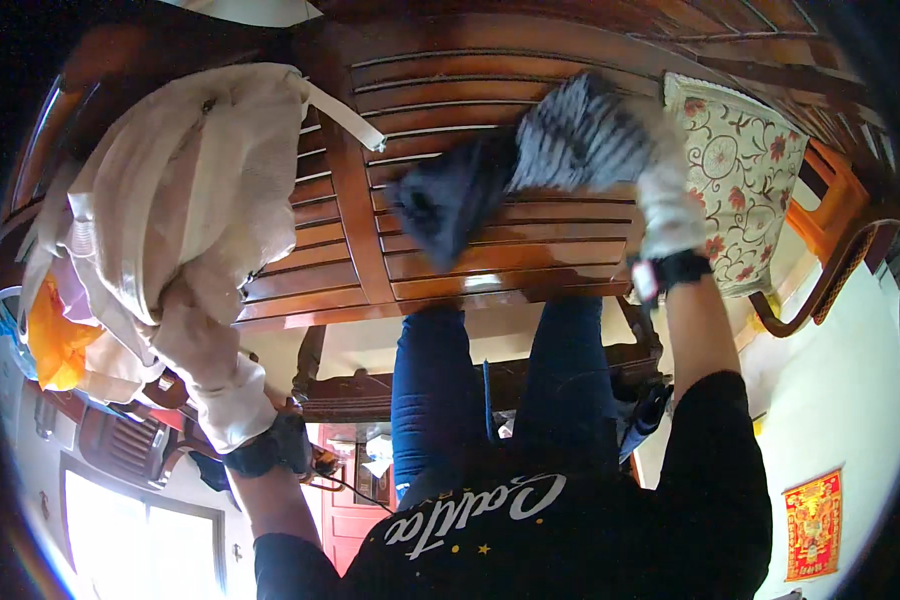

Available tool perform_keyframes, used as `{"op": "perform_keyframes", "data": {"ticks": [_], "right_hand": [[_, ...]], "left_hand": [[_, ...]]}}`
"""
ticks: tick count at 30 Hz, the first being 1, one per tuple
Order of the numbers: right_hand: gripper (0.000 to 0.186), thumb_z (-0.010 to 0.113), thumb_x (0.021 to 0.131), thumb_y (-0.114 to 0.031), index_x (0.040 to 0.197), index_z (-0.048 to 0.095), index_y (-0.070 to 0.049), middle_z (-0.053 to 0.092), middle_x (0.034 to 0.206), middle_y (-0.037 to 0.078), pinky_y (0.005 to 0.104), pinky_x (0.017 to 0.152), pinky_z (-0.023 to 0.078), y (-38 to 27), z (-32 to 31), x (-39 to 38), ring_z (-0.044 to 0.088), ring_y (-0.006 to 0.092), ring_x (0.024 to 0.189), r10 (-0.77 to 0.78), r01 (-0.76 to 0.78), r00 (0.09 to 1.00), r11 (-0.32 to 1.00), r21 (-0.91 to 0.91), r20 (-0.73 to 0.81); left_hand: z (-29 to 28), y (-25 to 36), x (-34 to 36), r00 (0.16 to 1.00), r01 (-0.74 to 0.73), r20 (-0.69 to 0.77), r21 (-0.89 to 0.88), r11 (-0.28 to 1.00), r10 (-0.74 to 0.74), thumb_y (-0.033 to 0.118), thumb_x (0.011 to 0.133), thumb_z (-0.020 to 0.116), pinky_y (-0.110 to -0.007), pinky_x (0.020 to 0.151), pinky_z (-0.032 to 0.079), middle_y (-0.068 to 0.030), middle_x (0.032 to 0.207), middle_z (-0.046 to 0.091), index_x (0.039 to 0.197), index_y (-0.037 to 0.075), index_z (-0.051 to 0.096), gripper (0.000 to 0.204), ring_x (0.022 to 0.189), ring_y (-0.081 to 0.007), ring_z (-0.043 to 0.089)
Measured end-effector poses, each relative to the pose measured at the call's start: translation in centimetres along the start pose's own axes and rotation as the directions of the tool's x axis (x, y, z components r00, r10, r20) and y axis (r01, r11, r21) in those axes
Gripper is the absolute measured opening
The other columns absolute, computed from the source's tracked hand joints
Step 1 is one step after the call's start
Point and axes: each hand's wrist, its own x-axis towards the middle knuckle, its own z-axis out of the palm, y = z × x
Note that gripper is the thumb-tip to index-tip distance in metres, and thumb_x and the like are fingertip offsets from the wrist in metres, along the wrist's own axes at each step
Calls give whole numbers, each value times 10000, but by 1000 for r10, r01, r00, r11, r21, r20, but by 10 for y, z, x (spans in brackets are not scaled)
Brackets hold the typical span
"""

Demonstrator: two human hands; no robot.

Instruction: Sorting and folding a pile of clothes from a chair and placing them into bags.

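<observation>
My right grip [665,180], in a white glove, is closed on the right end of a grey-and-black striped cloth [580,135], above the slatted wooden tabletop [530,262]. The glove's fingers are blurred. At the cloth's left end hangs a dark piece [455,195] with a pointed near corner; through the blur I cannot tell whether the two are one thing.

My left grip [195,335], also gloved, is against the near side of a beige backpack [235,165] at the left. The fingers are lost in its folds, so I cannot tell how wide or narrow this grip is. A pale strap [348,115] sticks out from the backpack's far right side. Just beside the backpack, farther left, is an orange plastic bag [55,340].

On the right is a cream cushion [735,165] with red flowers and curling stems, near my right glove.

As for writing, large white script lettering [480,510] runs across my black shirt [610,540], with a small yellow star beside it. On the pale wall at near right, a red hanging [813,525] bears gold characters, too small to make out.
</observation>
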Motion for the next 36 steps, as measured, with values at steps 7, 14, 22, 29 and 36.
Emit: {"op": "perform_keyframes", "data": {"ticks": [7, 14, 22, 29, 36], "right_hand": [[475, 655, 774, -346, 1115, 604, -19, 655, 1026, 174, 449, 877, 471, -27, 77, 0, 617, 359, 982, -651, 520, 748, 455, -723, 128], [517, 659, 774, -280, 1276, 565, -200, 529, 1347, 49, 620, 1116, 175, -13, 184, -122, 434, 245, 1298, -466, 787, 608, 246, -565, 643], [354, 623, 781, -105, 1113, 643, -226, 555, 1306, 2, 589, 1141, 166, 15, 61, -157, 431, 218, 1306, 5, 931, 342, 129, -340, 940], [491, 639, 735, -129, 1216, 555, -78, 603, 1142, 187, 448, 882, 469, 55, 16, -149, 576, 383, 1032, -217, 569, 822, 257, -781, 527], [576, 640, 784, -144, 1320, 434, -96, 553, 1197, 220, 465, 912, 467, 37, 226, -228, 559, 396, 1081, -180, 649, 752, 371, -664, 635]], "left_hand": [[47, 28, -13, 826, 407, 122, -804, 434, -551, -27, 854, 548, -311, 869, 500, -77, 1101, 622, 1169, 17, 548, 317, 985, -173, 608], [61, 29, -3, 764, 547, 259, -745, 381, -590, 27, 875, 596, -307, 904, 485, -82, 1135, 611, 1234, 18, 499, 372, 1010, -178, 601], [60, 10, -23, 649, 699, 307, -601, 388, -696, 3, 815, 614, -300, 872, 498, -100, 1144, 601, 1363, 19, 382, 595, 999, -197, 610], [43, 42, -49, 806, 561, 245, -604, 565, -539, 23, 834, 653, -314, 898, 478, -136, 1284, 492, 1430, 15, 290, 699, 1133, -212, 518], [-24, 53, -132, 699, 676, 272, -553, 487, -661, 63, 865, 647, -347, 964, 439, -106, 1377, 454, 1411, 61, 364, 615, 1151, -221, 515]]}}
